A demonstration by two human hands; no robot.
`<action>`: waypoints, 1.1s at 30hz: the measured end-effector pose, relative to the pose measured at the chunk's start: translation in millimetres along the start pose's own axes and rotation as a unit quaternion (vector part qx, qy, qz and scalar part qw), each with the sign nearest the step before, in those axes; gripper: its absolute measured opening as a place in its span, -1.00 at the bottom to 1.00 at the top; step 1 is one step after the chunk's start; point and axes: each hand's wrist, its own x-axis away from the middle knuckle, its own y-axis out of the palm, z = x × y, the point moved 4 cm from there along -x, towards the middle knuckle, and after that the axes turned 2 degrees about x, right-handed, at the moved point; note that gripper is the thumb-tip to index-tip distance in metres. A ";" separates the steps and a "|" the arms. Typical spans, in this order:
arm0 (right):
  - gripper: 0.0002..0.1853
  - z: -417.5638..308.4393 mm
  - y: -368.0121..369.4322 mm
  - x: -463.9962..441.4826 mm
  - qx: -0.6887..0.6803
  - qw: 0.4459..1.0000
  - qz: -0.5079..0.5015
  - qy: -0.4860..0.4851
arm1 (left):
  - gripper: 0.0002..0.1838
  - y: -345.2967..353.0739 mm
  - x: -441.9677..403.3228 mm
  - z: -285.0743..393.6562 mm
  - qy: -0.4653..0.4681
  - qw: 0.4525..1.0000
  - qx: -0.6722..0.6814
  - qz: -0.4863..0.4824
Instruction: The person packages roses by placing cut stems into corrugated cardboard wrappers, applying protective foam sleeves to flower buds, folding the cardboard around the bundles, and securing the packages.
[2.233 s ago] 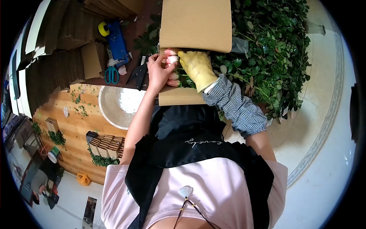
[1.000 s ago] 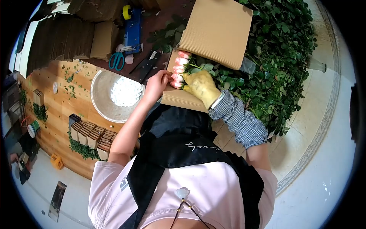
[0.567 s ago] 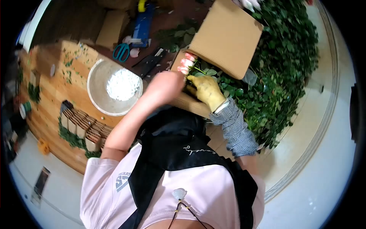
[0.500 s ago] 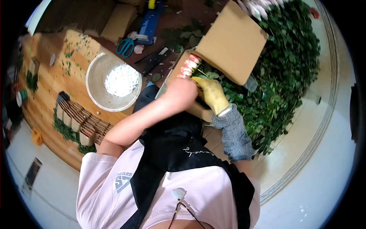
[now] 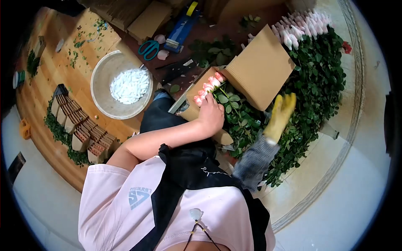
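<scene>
A row of pink-and-white roses point(image 5: 211, 85) lies in an open cardboard box point(image 5: 192, 109), their leafy stems point(image 5: 236, 113) stretching to the right. My bare left hand point(image 5: 212, 113) is at the near end of this row, its curled fingertips on the lowest rose point(image 5: 198, 100). My right hand point(image 5: 281, 115), in a yellow glove with a grey checked sleeve cover, is up over the green foliage with fingers apart and nothing in them. Between the two hands and farther away, a corrugated cardboard piece point(image 5: 261, 67) stands tilted over the stems.
A large pile of leafy stems point(image 5: 318, 88) with pink-white wrapped heads point(image 5: 301, 30) fills the right. To the left stand a bucket of small white pieces point(image 5: 97, 98) and a row of cardboard-wrapped bundles point(image 5: 79, 125). Teal scissors point(image 5: 148, 50) and a blue tape dispenser point(image 5: 184, 31) lie farther back.
My gloved right hand has left the roses and moved right over the foliage, its fingers opening. My left hand has shifted slightly down and stays at the roses, which now show more fully.
</scene>
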 end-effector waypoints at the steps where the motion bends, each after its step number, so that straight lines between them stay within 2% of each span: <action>1: -0.29 27.2 -4.8 -13.3 -0.071 0.993 -0.066 0.060 | -0.64 -2.5 -1.2 -1.6 0.005 0.999 0.022 -0.040; 2: -0.28 40.4 -5.5 -19.2 -0.143 0.974 -0.132 0.117 | -0.63 -3.3 -1.8 -2.3 0.008 0.996 0.043 -0.078; 3: -0.24 26.5 -10.0 -16.1 -0.154 0.979 -0.133 0.031 | -0.63 6.0 -1.2 -2.8 0.007 0.999 0.037 -0.038; 4: -0.25 24.2 -22.6 -21.7 -0.201 0.976 -0.072 0.039 | -0.63 3.5 -1.0 -4.8 0.006 0.999 0.032 -0.031; 6: -0.26 19.1 -48.6 -18.9 -0.475 0.879 -0.030 0.001 | -0.62 -0.7 -0.2 -6.5 0.010 0.997 0.059 -0.040; 7: -0.29 16.3 -57.0 -14.0 -0.490 0.871 -0.029 0.015 | -0.58 -0.4 0.8 -6.0 0.011 1.000 0.023 -0.018; 8: -0.33 22.8 -61.9 -11.6 -0.546 0.824 -0.142 0.052 | -0.58 -0.1 -0.2 -5.6 0.016 1.000 0.017 -0.012; 9: -0.33 23.3 -59.0 -10.6 -0.550 0.822 -0.138 0.046 | -0.58 -3.8 -0.3 -6.9 0.014 0.999 0.022 -0.031; 11: -0.39 12.5 -22.4 5.3 -0.398 0.823 -0.403 0.048 | -0.58 -1.2 -2.1 -11.2 0.021 0.996 0.045 -0.068; 12: -0.42 10.9 -2.3 15.3 -0.306 0.795 -0.521 0.048 | -0.57 24.1 -2.8 -17.2 0.042 0.998 -0.037 0.025; 13: -0.43 14.0 22.2 17.0 -0.172 0.823 -0.541 -0.021 | -0.56 48.6 -2.2 -23.4 0.046 0.985 -0.119 0.119; 14: -0.44 17.0 47.8 22.4 -0.035 0.831 -0.549 -0.083 | -0.56 45.8 4.4 -32.7 0.071 0.987 0.090 0.109; 15: -0.44 11.5 64.3 31.4 0.002 0.841 -0.536 -0.074 | -0.55 38.6 8.2 -44.2 0.089 0.947 0.294 0.091; 16: -0.44 5.3 76.2 37.0 0.039 0.850 -0.521 -0.066 | -0.54 27.2 9.1 -58.2 0.101 0.867 0.483 0.069; 17: -0.42 6.6 82.6 37.2 0.096 0.858 -0.503 -0.036 | -0.52 7.4 7.8 -75.0 0.091 0.857 0.502 -0.071; 18: -0.42 17.2 87.4 38.5 0.088 0.861 -0.500 -0.038 | -0.45 -12.5 9.7 -92.3 0.074 0.840 0.497 -0.206; 19: -0.38 32.2 93.1 39.3 0.186 0.845 -0.472 -0.170 | -0.53 -30.2 5.8 -104.6 0.159 0.923 0.267 -0.227; 20: -0.34 38.2 96.8 43.6 0.280 0.807 -0.428 -0.295 | -0.60 -72.6 9.8 -125.7 0.059 0.940 0.292 -0.168; 21: -0.25 35.6 105.6 57.9 0.434 0.750 -0.422 -0.267 | -0.66 -95.0 12.7 -153.2 0.066 0.961 0.262 -0.065; 22: -0.22 24.9 108.6 73.8 0.503 0.726 -0.395 -0.254 | -0.77 -101.4 6.1 -187.9 0.007 0.966 0.250 0.065; 24: -0.22 37.7 115.5 86.9 0.511 0.744 -0.326 -0.282 | -0.72 -130.8 -7.4 -236.5 -0.073 0.933 0.174 0.307; 25: -0.22 32.4 116.6 83.9 0.510 0.745 -0.325 -0.282 | -0.67 -128.6 -19.1 -263.3 -0.153 0.929 0.103 0.321; 26: -0.21 26.3 116.5 81.1 0.511 0.742 -0.344 -0.263 | -0.57 -121.9 -34.3 -287.0 -0.144 0.920 0.074 0.356; 28: -0.20 27.9 114.3 83.0 0.513 0.744 -0.357 -0.237 | -0.44 -99.1 -61.3 -315.9 -0.294 0.925 0.042 0.237; 31: -0.18 35.4 112.5 82.7 0.489 0.765 -0.327 -0.260 | -0.32 -91.9 -63.0 -310.0 -0.261 0.924 -0.099 0.261; 33: -0.19 35.8 109.4 81.6 0.478 0.775 -0.323 -0.257 | -0.29 -102.6 -54.0 -304.3 -0.255 0.928 -0.059 0.265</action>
